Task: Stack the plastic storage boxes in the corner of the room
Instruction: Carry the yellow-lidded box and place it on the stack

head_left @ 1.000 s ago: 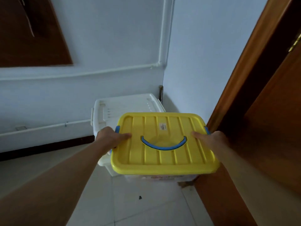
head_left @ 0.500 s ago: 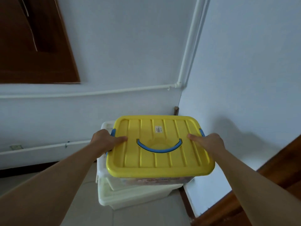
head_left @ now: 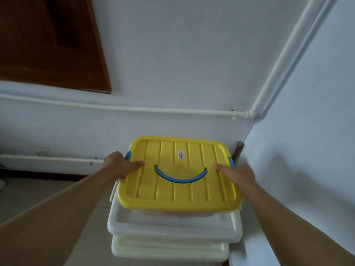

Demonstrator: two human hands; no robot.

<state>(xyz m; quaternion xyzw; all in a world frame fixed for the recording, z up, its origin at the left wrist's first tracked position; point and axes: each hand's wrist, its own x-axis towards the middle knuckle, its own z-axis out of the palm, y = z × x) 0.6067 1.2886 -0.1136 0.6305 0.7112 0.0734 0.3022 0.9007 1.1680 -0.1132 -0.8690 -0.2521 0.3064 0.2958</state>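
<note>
A clear storage box with a yellow lid (head_left: 178, 191) and a blue carry handle (head_left: 181, 176) is over a larger white storage box (head_left: 172, 225) standing in the room's corner. Whether it rests on the white lid or hovers just above it I cannot tell. My left hand (head_left: 120, 166) grips its left side by the blue clasp, thumb lying on the lid. My right hand (head_left: 237, 174) grips the right side the same way. Only the white box's front lid rim and front wall show below the yellow lid.
Two white walls meet right behind the boxes. White pipes (head_left: 134, 109) run along the back wall and up the corner. A dark wooden panel (head_left: 48, 43) hangs at upper left. A brown wooden piece (head_left: 238, 152) leans in the corner. Tiled floor (head_left: 28, 192) lies to the left.
I have come closer to the corner, and the yellow-lidded box has moved forward until it covers the white box's top. Both hands kept their grip. The brown door at right has left view.
</note>
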